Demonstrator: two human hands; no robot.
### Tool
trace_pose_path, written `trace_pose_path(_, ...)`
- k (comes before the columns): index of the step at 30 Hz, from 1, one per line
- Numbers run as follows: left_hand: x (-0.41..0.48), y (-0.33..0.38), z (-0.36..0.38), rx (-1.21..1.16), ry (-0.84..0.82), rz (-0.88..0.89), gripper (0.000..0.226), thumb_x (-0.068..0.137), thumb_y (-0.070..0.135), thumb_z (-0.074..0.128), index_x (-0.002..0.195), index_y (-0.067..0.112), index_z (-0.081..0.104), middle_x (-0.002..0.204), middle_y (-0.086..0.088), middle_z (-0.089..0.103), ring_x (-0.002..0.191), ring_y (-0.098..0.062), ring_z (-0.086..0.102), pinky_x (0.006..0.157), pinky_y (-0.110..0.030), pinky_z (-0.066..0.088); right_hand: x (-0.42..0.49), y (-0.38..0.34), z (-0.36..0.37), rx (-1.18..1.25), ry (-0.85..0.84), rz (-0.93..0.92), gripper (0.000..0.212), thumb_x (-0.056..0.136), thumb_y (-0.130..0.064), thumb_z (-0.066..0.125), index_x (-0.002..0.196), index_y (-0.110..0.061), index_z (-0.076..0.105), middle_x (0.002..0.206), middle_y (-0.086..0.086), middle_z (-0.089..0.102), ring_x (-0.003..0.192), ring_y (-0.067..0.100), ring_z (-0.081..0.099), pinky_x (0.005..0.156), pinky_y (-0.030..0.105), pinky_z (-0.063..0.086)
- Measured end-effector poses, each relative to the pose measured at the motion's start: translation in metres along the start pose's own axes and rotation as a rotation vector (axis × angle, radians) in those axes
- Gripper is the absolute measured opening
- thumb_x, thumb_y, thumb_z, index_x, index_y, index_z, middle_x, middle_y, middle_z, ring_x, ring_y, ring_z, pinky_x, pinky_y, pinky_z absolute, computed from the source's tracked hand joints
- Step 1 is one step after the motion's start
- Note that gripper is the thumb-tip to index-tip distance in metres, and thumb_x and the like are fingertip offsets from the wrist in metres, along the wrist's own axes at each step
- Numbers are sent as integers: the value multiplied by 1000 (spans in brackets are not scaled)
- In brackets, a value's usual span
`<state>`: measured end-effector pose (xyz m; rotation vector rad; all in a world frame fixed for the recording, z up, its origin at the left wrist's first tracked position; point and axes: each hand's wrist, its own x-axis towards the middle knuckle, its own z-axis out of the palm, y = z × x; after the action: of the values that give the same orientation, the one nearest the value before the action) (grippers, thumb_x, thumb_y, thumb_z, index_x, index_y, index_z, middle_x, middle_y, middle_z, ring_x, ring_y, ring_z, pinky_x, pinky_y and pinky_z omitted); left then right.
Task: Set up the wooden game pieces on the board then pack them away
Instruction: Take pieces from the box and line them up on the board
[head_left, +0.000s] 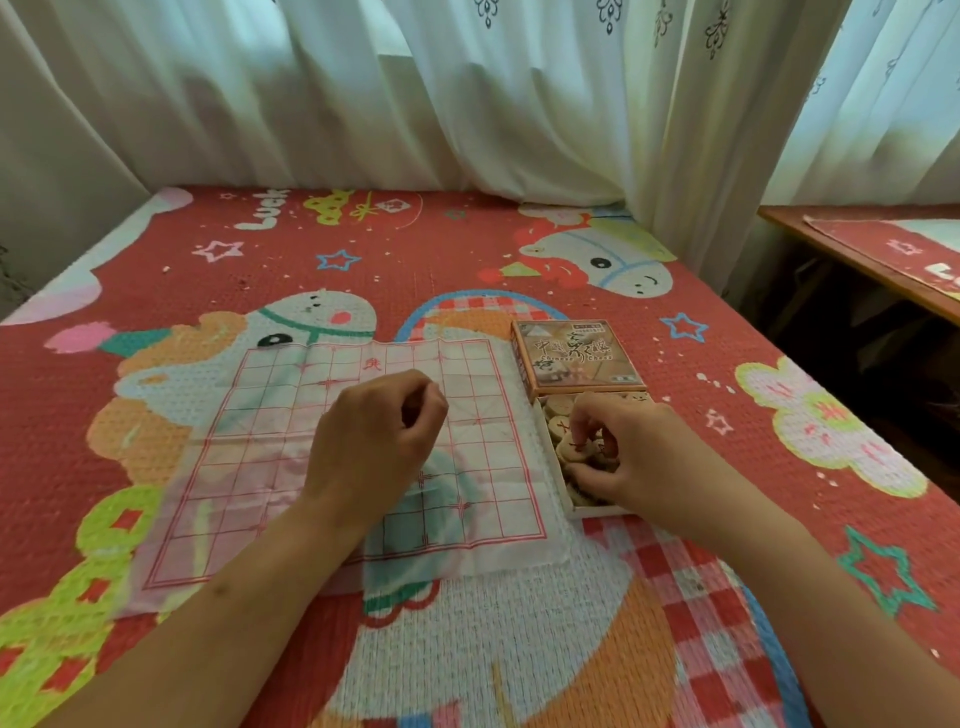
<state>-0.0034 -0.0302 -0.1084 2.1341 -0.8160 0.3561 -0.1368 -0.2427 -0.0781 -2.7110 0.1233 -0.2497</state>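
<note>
A thin translucent board sheet (249, 467) with a red grid lies flat on the bed mat. Right of it stands an open white box (550, 467) filled with several round wooden pieces (563, 447) marked in red. The box's printed lid (576, 356) lies just behind it. My left hand (379, 441) hovers over the right half of the sheet with its fingers curled shut; whether it holds a piece I cannot tell. My right hand (623, 457) reaches into the box, its fingertips pinching a wooden piece among the pile.
The red cartoon-print mat (467, 249) covers the bed. White curtains (415, 93) hang behind it. A wooden table edge (852, 260) with another red mat stands at the far right, across a dark gap beside the bed.
</note>
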Motion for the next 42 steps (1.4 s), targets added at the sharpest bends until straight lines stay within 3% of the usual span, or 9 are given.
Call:
trace_pose_path(4, 1, 1, -4, -33, 44, -41, 32, 92, 35, 45, 78, 20, 69, 64, 7, 66, 58, -9, 64, 53, -37, 55, 6, -1, -7, 16, 191, 31, 21, 78, -20, 75, 83, -23, 55, 77, -16, 56, 67, -5, 53, 59, 9, 40)
trace_pose_path(9, 0, 2, -7, -17, 65, -66, 29, 95, 29, 50, 76, 20, 69, 62, 6, 66, 56, -12, 63, 51, -38, 54, 16, 1, 9, -39, 64, 73, 29, 80, -22, 75, 91, -23, 48, 80, -11, 59, 68, 2, 55, 56, 15, 40)
trace_pose_path(15, 8, -9, -24, 93, 89, -109, 29, 96, 29, 51, 76, 18, 68, 66, 4, 67, 60, -14, 62, 54, -34, 54, 20, -5, -3, 11, 205, 61, 29, 80, -24, 75, 88, -27, 48, 79, -12, 59, 62, 5, 54, 56, 21, 44)
trace_pose_path(20, 11, -26, -26, 148, 41, -199, 28, 95, 30, 52, 76, 19, 69, 70, 4, 67, 66, -15, 61, 56, -30, 51, 54, -25, 10, 24, 140, -18, 25, 83, -28, 73, 92, -23, 50, 81, -17, 58, 63, -4, 54, 62, 16, 40)
trace_pose_path(25, 12, -30, -21, 147, -3, -207, 25, 94, 30, 54, 75, 20, 67, 71, 5, 66, 67, -14, 61, 56, -30, 51, 81, -20, 35, -83, 54, -10, 22, 86, -33, 69, 96, -24, 50, 85, -12, 56, 70, 5, 50, 60, 23, 40)
trace_pose_path(28, 13, -32, -18, 142, -15, -197, 25, 94, 31, 53, 77, 19, 67, 75, 5, 66, 69, -14, 61, 59, -36, 54, 78, -17, 36, -92, 90, -20, 23, 85, -34, 70, 93, -25, 50, 86, -12, 57, 80, 11, 52, 65, 27, 42)
trace_pose_path(33, 12, -32, -15, 140, -21, -191, 23, 95, 30, 53, 78, 20, 66, 78, 6, 63, 70, -11, 58, 55, -26, 44, 65, -15, 27, -126, 122, -15, 26, 80, -33, 73, 90, -29, 50, 87, -11, 60, 85, 11, 56, 70, 30, 50)
trace_pose_path(38, 13, -32, -13, 128, -13, -187, 22, 95, 29, 53, 81, 19, 68, 81, 7, 63, 74, -11, 59, 58, -24, 45, 60, -18, 35, -194, 38, -25, 28, 82, -47, 68, 96, -27, 54, 97, -11, 57, 94, 12, 48, 80, 28, 41)
trace_pose_path(42, 12, -34, -13, 123, 4, -188, 23, 95, 29, 53, 82, 19, 69, 83, 6, 62, 74, -11, 58, 61, -26, 47, 57, -17, 28, -145, 109, -24, 17, 84, -40, 68, 89, -26, 59, 87, -14, 57, 89, 10, 51, 77, 25, 42)
